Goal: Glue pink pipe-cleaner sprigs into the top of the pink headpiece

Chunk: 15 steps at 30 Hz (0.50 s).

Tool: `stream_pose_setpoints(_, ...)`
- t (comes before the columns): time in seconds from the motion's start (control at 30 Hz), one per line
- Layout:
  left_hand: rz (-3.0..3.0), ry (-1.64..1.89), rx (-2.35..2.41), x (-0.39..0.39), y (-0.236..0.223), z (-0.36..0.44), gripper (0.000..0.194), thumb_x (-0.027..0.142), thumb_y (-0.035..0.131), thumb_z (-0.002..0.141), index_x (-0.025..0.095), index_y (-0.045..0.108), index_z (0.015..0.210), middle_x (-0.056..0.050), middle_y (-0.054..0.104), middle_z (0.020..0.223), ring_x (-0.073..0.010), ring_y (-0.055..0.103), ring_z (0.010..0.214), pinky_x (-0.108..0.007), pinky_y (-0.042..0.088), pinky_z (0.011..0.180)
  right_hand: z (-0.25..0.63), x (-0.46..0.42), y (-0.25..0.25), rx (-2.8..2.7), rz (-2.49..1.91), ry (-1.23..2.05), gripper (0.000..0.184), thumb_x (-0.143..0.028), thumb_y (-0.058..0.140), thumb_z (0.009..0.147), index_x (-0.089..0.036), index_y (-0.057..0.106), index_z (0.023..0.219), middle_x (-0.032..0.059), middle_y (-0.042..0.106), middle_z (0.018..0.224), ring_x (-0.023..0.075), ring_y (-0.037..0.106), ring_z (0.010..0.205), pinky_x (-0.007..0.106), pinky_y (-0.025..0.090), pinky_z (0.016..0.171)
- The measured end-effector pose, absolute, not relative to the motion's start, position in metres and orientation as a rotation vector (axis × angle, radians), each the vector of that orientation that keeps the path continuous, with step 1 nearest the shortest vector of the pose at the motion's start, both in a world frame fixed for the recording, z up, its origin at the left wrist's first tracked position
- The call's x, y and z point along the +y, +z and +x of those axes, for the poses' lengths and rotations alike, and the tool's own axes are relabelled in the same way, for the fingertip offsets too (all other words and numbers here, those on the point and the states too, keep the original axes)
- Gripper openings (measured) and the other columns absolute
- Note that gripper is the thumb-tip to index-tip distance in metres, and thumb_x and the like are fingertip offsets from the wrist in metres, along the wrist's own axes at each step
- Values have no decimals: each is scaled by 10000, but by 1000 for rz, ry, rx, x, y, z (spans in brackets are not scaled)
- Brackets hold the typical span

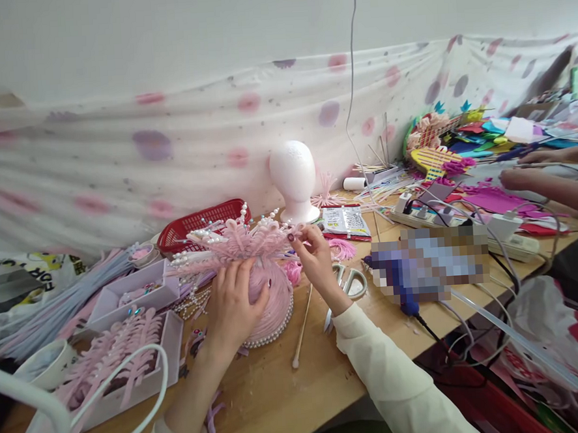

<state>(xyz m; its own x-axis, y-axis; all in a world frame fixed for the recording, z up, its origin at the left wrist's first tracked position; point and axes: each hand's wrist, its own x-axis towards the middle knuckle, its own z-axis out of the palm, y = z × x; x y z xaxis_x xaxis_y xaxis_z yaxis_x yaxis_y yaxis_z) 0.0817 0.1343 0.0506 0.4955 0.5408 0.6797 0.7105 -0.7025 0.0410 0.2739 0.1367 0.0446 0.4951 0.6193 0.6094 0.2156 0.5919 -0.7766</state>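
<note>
A round pink headpiece edged with pearl beads rests on the wooden table, topped by fuzzy pink pipe-cleaner shapes and pearl sprays. My left hand grips it from the near side, its thumb lying on the ribbed pink dome and its fingers reaching under the fuzzy trim. At the trim's right end, my right hand pinches a pink pipe-cleaner tip between thumb and forefinger. Scissors lie just right of my right wrist, and a thin wooden stick is beside the headpiece.
Behind stand a white foam head and a red basket. White trays with pink pipe-cleaner pieces fill the left. To the right are a glue gun, a power strip with cables, and another person's hands.
</note>
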Motion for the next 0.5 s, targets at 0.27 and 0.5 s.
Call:
stream_pose_setpoints(0.27, -2581, -771, -1038, 149, 68, 86, 468, 354, 569, 901, 168, 579, 1330, -127, 560, 1047, -308, 548, 1006, -482, 499, 903, 271, 138, 38, -1017, -998, 294, 161, -363, 617, 854, -227, 594, 771, 13, 526, 833, 162, 509, 776, 264, 410, 621)
stream_pose_setpoints(0.5, -2648, -875, -1065, 157, 69, 87, 496, 320, 558, 900, 117, 565, 1353, -125, 532, 1045, -306, 552, 1025, -490, 495, 946, 270, 138, 41, -874, -942, 390, 70, -262, 571, 812, -219, 529, 777, -45, 533, 704, 116, 494, 647, 248, 409, 610)
